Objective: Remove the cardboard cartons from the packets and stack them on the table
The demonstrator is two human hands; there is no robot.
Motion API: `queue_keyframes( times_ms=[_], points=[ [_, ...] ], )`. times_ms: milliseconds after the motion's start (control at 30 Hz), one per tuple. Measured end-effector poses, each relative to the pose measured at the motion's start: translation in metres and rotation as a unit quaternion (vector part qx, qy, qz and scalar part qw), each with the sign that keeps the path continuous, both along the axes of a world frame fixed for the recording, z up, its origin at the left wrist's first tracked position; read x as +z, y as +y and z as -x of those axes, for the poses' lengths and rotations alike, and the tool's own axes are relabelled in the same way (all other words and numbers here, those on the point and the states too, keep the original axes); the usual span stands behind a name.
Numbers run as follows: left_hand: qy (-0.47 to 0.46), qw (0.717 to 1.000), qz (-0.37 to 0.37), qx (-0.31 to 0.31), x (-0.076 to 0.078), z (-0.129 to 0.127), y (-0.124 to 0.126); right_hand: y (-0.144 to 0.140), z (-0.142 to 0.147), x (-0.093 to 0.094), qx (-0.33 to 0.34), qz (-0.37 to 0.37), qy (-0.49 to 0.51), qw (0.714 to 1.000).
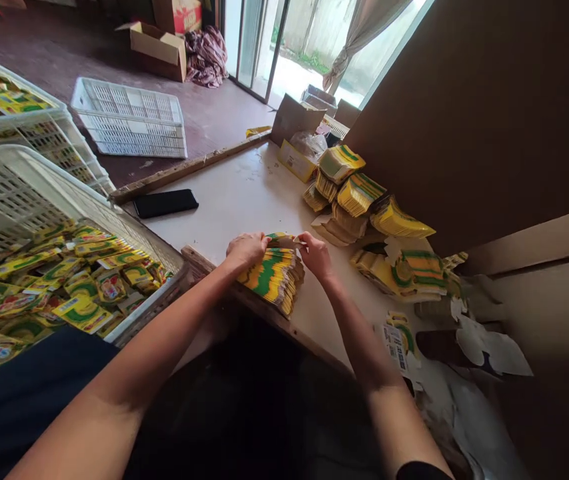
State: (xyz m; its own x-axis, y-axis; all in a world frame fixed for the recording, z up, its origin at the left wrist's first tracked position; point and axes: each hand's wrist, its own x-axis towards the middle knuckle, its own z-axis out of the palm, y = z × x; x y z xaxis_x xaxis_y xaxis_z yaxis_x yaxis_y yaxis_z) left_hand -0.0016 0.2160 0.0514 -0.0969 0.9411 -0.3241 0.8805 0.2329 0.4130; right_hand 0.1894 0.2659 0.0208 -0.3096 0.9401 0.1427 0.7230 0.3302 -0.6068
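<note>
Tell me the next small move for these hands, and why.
Probably ease the top card up and clear of the stack: the left hand and right hand appear to pinch its opposite ends, with the other cards packed closely beneath.

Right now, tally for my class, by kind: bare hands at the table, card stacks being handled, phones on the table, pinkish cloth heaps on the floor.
Left hand and right hand: 2
Yellow-and-green card stack: 1
Black phone: 1
Pinkish cloth heap: 1
Total: 5
</note>
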Motion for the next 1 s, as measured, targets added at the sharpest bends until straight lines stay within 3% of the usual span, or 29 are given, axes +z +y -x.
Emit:
queue_keyframes(
  times_ms=[367, 700, 1000],
  points=[
    [-0.012, 1.0, 0.009, 0.009, 0.002, -0.001, 0.001, -0.008, -0.01, -0.003, 0.034, -0.036, -0.067, 0.997],
    [-0.011, 1.0, 0.005, 0.011, 0.002, -0.002, 0.001, -0.011, -0.007, 0.002, 0.051, -0.042, -0.06, 0.996],
    [0.001, 1.0, -0.002, 0.0, -0.001, 0.0, 0.001, 0.022, 0.012, 0.003, 0.016, -0.014, -0.044, 0.999]
  ],
)
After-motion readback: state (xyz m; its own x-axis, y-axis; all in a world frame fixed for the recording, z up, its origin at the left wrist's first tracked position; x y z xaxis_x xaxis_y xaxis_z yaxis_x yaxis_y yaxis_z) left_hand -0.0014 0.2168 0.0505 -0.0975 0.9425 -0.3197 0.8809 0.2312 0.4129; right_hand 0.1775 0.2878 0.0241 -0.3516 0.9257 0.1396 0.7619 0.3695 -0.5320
